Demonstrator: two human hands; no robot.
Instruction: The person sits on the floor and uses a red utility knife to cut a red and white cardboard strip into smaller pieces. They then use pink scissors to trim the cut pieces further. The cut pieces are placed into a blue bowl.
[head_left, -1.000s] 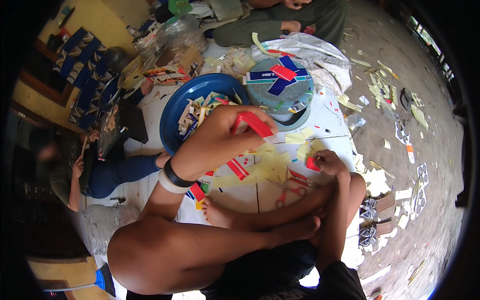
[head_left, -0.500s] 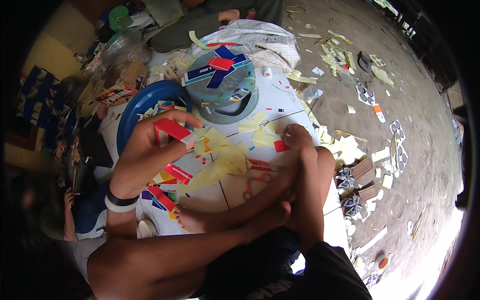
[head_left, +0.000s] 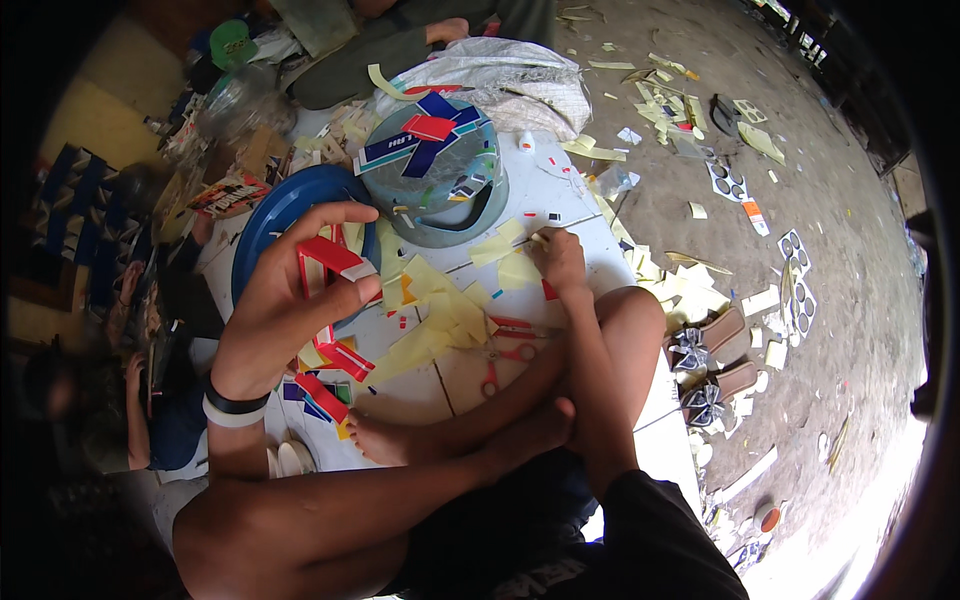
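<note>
A folded red-and-white card strip (head_left: 325,254) is held in my left hand (head_left: 275,310), between the thumb and the curled fingers, beside the blue basin (head_left: 262,215). My right hand (head_left: 562,265) is low over the white tiles, its fingers pinched together among yellow paper scraps (head_left: 517,270). Something small and pale shows at those fingertips, too small to name. Partly behind that hand lies a red card piece (head_left: 548,290). Red-handled scissors (head_left: 489,375) rest near my shin. More red card strips (head_left: 322,397) lie by my foot.
An upturned grey-green bucket (head_left: 440,215) carries crossed blue strips (head_left: 435,150) and a red piece. Behind it are a small white bottle (head_left: 526,142) and a white sack (head_left: 510,85). Sandals (head_left: 712,365) stand on the littered ground at right. Another person's hand (head_left: 135,375) shows at left.
My right hand has moved left and away from me, its fingertips now at the yellow scraps. My left hand still holds the card strip, slightly turned. The whole view has shifted a little.
</note>
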